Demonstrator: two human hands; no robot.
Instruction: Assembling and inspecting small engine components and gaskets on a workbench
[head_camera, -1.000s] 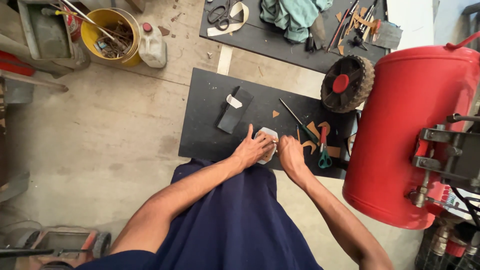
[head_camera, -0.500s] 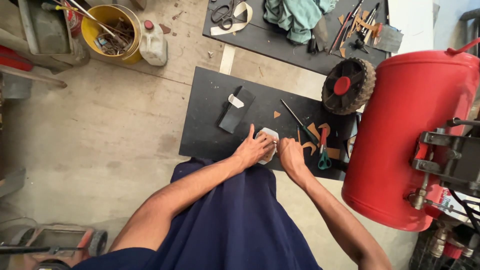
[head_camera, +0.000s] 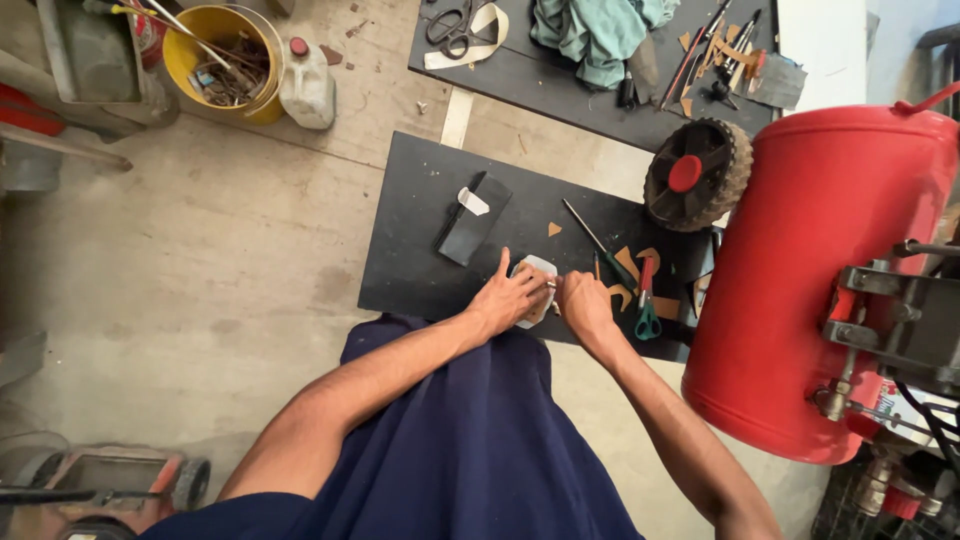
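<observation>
Since the earlier frames both hands have stayed at the same spot on the near edge of the black mat (head_camera: 420, 250); only the view has shifted slightly.

The left hand (head_camera: 510, 297) lies flat on a small pale plate (head_camera: 538, 270), thumb raised and fingers spread over the plate's left part. It presses down and grasps nothing. The right hand (head_camera: 583, 303) touches the plate's right edge, fingers curled. Whether it pinches something small cannot be told. The plate rests on the mat's near edge, directly in front of the person, between the two hands.

Just right of the right hand lie tan offcuts (head_camera: 628, 265) and green-handled scissors (head_camera: 647, 300) with a red part at the blades. A long thin tool (head_camera: 592, 235) lies diagonally beyond the hands. Left of it rests a dark flat piece (head_camera: 472, 220) with a white strip (head_camera: 473, 201) across its top.

Further right, a black wheel (head_camera: 698, 175) with a red hub leans beside a red tank (head_camera: 820, 280) fitted with metal brackets.

A second mat (head_camera: 560, 85) beyond carries black scissors (head_camera: 455, 22), a green cloth (head_camera: 595, 30) and more small tools. At the far left on the concrete floor (head_camera: 220, 270) stand a yellow bucket (head_camera: 215, 60) of scrap and a white jug (head_camera: 305, 85) with a red cap.
</observation>
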